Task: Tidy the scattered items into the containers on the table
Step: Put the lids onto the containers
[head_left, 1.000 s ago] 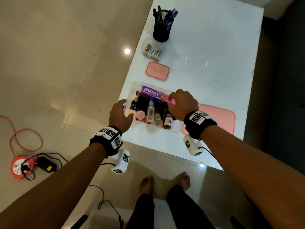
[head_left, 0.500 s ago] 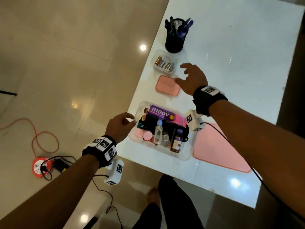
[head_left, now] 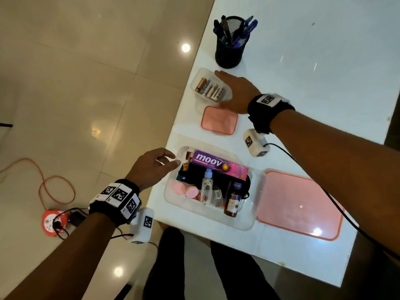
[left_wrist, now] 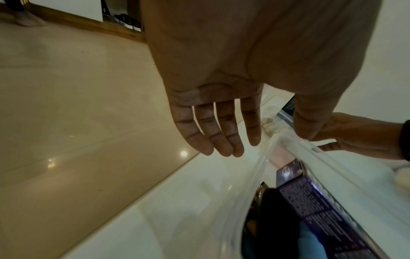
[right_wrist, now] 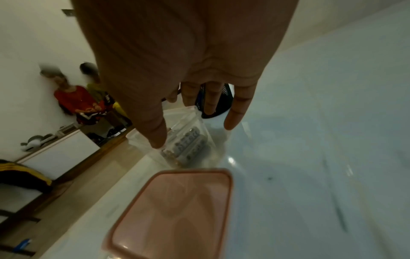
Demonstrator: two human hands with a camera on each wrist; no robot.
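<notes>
A large clear container (head_left: pixel 249 221) near the table's front edge holds a purple moov box (head_left: pixel 218 164), small bottles and pink caps. My left hand (head_left: pixel 151 167) hovers open at its left rim, holding nothing; the left wrist view shows straight fingers (left_wrist: pixel 221 133) above the rim (left_wrist: pixel 295 140). A small clear container (head_left: pixel 200 76) with several batteries (head_left: pixel 211 89) sits further back. My right hand (head_left: pixel 234 89) reaches over it with fingers spread, empty. The right wrist view shows the batteries (right_wrist: pixel 188 145) under my fingers (right_wrist: pixel 235 112). A small pink lid (head_left: pixel 219 120) lies between both containers.
A black mesh pen cup (head_left: pixel 230 46) with pens stands behind the battery container. A large pink lid (head_left: pixel 298 205) lies right of the large container. On the floor at left are an orange cord (head_left: pixel 58 187) and a red reel (head_left: pixel 53 221). Two people sit in the background (right_wrist: pixel 75 98).
My right hand left the large container and moved back over the small lid to the battery container. My left hand let go of the large container's rim and opened.
</notes>
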